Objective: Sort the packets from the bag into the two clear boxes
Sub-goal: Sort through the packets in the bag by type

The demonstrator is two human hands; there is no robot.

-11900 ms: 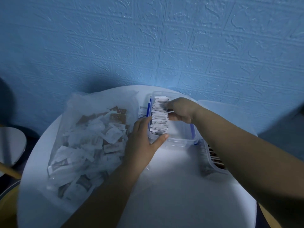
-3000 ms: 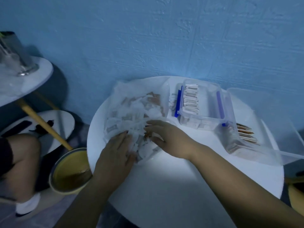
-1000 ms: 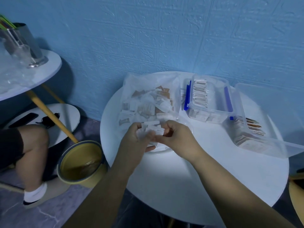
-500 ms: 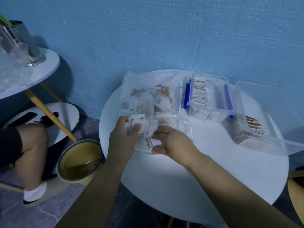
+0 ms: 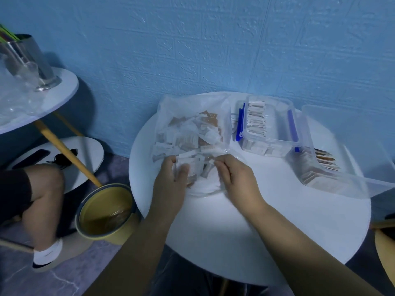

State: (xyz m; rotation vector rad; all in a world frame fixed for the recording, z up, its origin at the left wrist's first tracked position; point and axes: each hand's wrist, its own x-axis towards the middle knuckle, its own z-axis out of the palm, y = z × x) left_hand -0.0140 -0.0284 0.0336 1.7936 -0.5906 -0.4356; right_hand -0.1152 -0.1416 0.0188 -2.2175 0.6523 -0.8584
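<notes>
- The clear plastic bag (image 5: 192,107) lay on the far left part of the round white desk (image 5: 213,231). Its mouth faced the near edge, and it was well filled with flat white and brown paper packets (image 5: 188,137).
- My left hand (image 5: 171,184) sat at the bag's mouth, fingers and thumb curled round a small bunch of the white ones.
- My right hand (image 5: 237,182) was just beside it. Its fingertips seemed to pinch the bag's film at the mouth, though a packet may have been caught under them.
- The small clear plastic box with blue latches (image 5: 275,137) stood at the far edge, just right of the bag, with a row of white packets set on edge along its left wall.
- The larger clear plastic box (image 5: 342,182) sat at the right edge with brown packets inside.
- I judged this to be the gathering step, and with so much left in the bag the sort was far from done.
- To do it well, my right hand needed to keep the film taut and the mouth open, so that the bunch came out without dragging loose packets along.
- I wanted only one colour in the bunch, and any brown strays picked out before lifting.
- A modest bunch was safer, because these slick packets fan out easily and could slip off the near edge.
- Squaring their edges first would let them drop into the row upright.
</notes>
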